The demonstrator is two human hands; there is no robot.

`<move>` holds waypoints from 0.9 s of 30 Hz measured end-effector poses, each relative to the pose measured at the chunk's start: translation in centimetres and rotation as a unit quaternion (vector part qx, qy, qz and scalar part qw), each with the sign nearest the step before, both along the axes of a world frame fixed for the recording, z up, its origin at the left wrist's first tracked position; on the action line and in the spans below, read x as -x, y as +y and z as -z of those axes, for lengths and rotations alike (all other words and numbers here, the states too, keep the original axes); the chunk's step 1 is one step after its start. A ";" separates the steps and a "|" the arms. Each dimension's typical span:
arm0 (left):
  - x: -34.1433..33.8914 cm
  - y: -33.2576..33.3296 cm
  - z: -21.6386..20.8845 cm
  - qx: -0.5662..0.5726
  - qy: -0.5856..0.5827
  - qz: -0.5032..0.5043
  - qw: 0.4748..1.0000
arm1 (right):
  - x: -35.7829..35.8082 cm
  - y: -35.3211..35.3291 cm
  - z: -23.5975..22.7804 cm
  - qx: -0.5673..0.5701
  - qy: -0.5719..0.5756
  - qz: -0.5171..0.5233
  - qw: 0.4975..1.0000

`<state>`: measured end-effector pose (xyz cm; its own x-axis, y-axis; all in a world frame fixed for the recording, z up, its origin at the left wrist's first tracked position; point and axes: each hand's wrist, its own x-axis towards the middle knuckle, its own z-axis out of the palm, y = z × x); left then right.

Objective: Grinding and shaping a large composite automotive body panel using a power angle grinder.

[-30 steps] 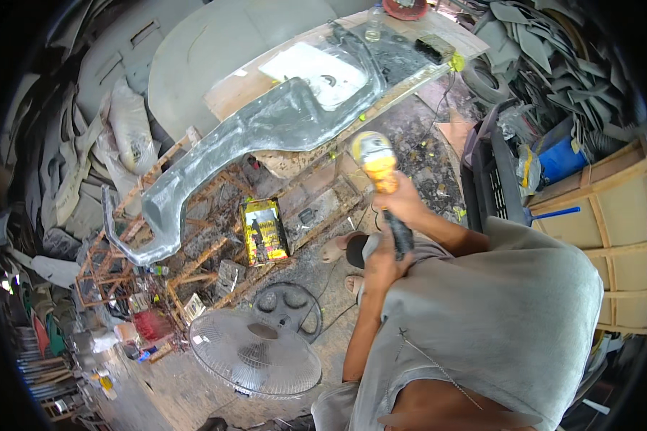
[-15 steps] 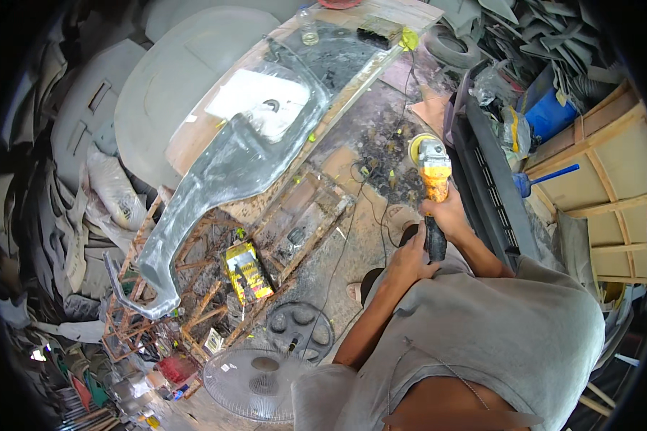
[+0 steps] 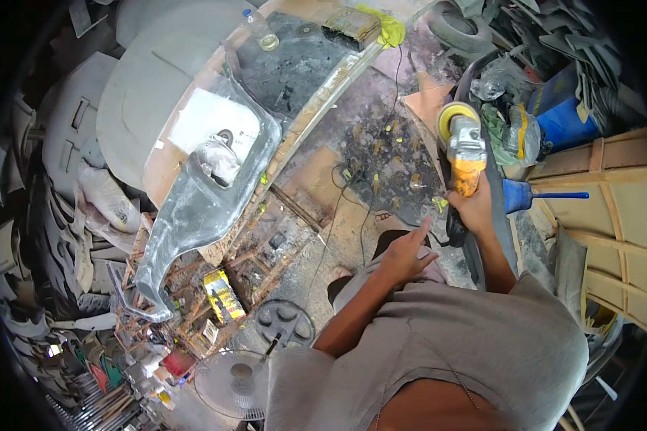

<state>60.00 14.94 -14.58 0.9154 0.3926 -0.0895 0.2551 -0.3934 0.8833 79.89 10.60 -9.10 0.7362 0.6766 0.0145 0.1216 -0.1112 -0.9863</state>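
Since the earlier frame, the angle grinder [image 3: 464,152] had swung right, away from the grey body panel [image 3: 208,194]. The right hand [image 3: 474,208] gripped its orange body, fingers clamped. The left hand [image 3: 404,253] hung just beside, fingers loosely apart, holding nothing. One fan [image 3: 231,382], one plastic bottle [image 3: 260,30] and one blue funnel [image 3: 532,195] were visible.

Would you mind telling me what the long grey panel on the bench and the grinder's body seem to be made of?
The panel looks like moulded plastic or fibreglass, sanded dull grey, with glossy patches; which one is hard to tell. The grinder, in the right hand, seems to have a grey metal head and an orange plastic body.
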 end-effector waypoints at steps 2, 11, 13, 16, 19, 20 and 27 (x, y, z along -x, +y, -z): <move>-2.5 0.5 -1.2 -0.029 -0.075 0.010 0.997 | -1.9 0.4 -1.0 -0.004 0.032 -0.005 0.999; -6.9 5.8 -2.5 -0.151 -0.285 -0.052 0.945 | -3.6 4.5 -5.2 -0.099 0.173 0.014 0.980; -7.6 6.1 -2.9 -0.088 -0.303 -0.055 0.947 | -3.9 5.2 -6.7 -0.100 0.169 0.008 0.980; -9.1 6.9 -5.0 0.009 -0.333 -0.056 0.941 | -4.4 5.9 -9.7 -0.107 0.039 0.013 0.993; -9.7 8.3 -7.4 0.036 -0.349 -0.034 0.936 | -3.7 6.6 -12.3 -0.117 0.016 0.027 0.993; -9.6 8.6 -8.2 0.039 -0.356 -0.043 0.933 | -3.3 6.7 -12.8 -0.125 0.029 0.010 0.992; -8.9 13.1 -9.9 0.237 -0.262 -0.035 0.935 | -0.7 11.8 -11.7 -0.160 0.040 -0.132 0.978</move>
<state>68.88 28.02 -4.63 0.8555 0.4838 0.1844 -0.2511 0.0762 0.9650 80.63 22.37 2.57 0.5438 0.8136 0.2058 0.0263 0.2286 -0.9732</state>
